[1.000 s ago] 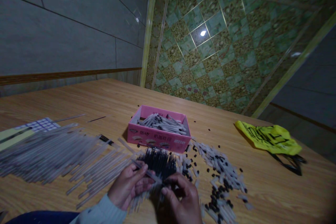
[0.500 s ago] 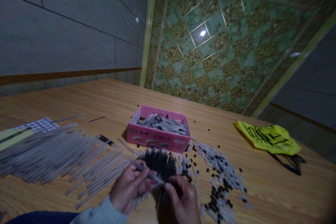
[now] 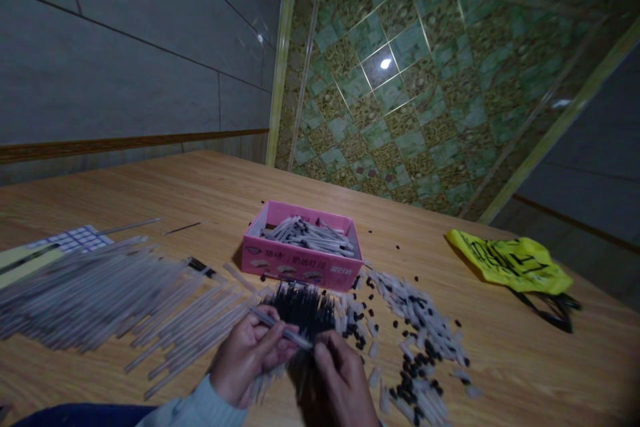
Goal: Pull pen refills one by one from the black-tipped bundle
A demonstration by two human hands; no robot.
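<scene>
My left hand (image 3: pixel 253 350) is closed around a slim translucent pen barrel (image 3: pixel 283 329), which slants down to the right. Close against the barrel's right end, my right hand (image 3: pixel 345 373) has thumb and fingers pinched together; whatever small piece they hold is hidden and blurred. Just beyond both hands lies a dense bundle of black pen refills (image 3: pixel 303 307). To the left, loose clear pen barrels (image 3: pixel 195 330) are spread in rows. Short translucent caps (image 3: pixel 420 310) and small black plugs (image 3: pixel 417 370) lie scattered at the right.
A pink open box (image 3: pixel 300 265) full of pens stands behind the refills. Farther left is a large heap of clear tubes (image 3: pixel 90 300) by a checked sheet (image 3: pixel 83 238). A yellow bag (image 3: pixel 510 263) with black straps lies at the right. Tiled walls border the wooden table (image 3: pixel 210 180).
My right hand has shifted slightly and turned at the barrel's end. My left hand keeps the barrel in nearly the same place.
</scene>
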